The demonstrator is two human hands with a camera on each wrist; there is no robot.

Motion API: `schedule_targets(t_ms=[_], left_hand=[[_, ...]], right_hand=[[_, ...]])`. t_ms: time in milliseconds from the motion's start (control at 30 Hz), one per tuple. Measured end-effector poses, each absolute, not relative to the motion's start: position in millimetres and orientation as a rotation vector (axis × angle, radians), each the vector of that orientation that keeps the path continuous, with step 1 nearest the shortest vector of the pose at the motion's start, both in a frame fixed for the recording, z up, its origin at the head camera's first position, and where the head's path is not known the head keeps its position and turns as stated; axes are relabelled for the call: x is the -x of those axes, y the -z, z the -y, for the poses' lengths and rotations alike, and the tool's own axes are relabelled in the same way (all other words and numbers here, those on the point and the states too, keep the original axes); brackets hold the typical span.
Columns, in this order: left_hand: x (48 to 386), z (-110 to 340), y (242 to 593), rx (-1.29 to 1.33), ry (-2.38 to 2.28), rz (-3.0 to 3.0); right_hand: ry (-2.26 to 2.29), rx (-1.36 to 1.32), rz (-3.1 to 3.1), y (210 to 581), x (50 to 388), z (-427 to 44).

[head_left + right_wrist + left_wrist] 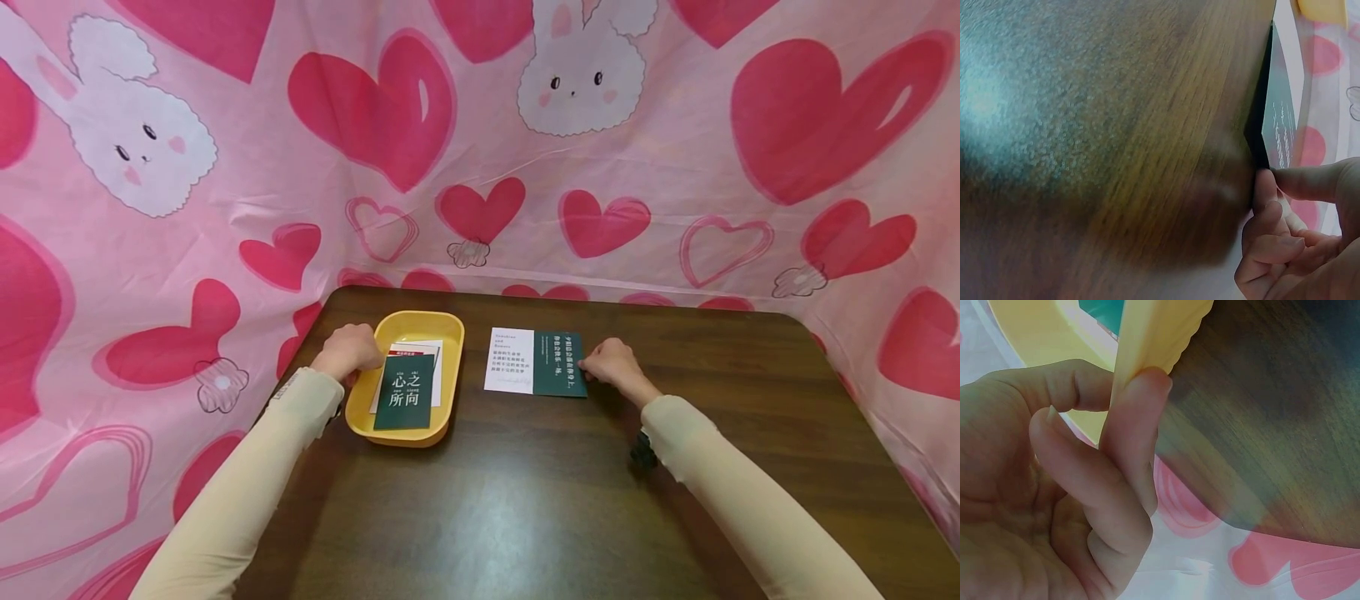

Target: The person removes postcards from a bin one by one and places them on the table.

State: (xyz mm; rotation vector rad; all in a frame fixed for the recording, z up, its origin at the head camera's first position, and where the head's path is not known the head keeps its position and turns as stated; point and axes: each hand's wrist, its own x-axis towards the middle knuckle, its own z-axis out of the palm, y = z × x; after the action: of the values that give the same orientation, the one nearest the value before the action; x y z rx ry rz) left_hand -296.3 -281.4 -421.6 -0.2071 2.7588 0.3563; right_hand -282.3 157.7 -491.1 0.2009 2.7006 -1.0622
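A yellow plastic tray (441,421) stands on the left part of the table, and my left hand (349,353) pinches its left rim. In the left wrist view, the thumb and a finger of that hand (1100,444) grip the tray wall (1150,337). Inside the tray lies a dark green card (405,412) with white characters, on top of other cards (437,354). To the right, my right hand (617,368) pinches the right edge of a half-white, half-green printed card (551,379). That edge is slightly raised from the table in the right wrist view.
The dark wooden table (480,500) has rounded far corners. Pink cloth (480,150) with hearts and rabbits hangs close behind the table and along both sides. Light reflects off the near tabletop.
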Motion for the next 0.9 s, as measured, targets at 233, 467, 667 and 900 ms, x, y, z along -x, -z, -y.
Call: schedule_targets(t_ms=[233, 467, 667, 900], left_hand=[[298.0, 281.6, 424.8, 0.213, -0.348, -2.767], [297.6, 282.0, 424.5, 0.215, -0.342, -2.770], [297.2, 281.7, 422.8, 0.205, -0.326, -2.762], [297.3, 281.8, 422.4, 0.208, -0.332, -2.761]], right_hand=[[1.068, -0.191, -2.696, 493.8, 282.5, -159.0], [1.074, -0.184, -2.700, 496.1, 284.3, -159.8], [1.080, -0.191, -2.698, 496.3, 283.8, -160.2], [1.074, -0.190, -2.697, 497.2, 284.3, -160.6]])
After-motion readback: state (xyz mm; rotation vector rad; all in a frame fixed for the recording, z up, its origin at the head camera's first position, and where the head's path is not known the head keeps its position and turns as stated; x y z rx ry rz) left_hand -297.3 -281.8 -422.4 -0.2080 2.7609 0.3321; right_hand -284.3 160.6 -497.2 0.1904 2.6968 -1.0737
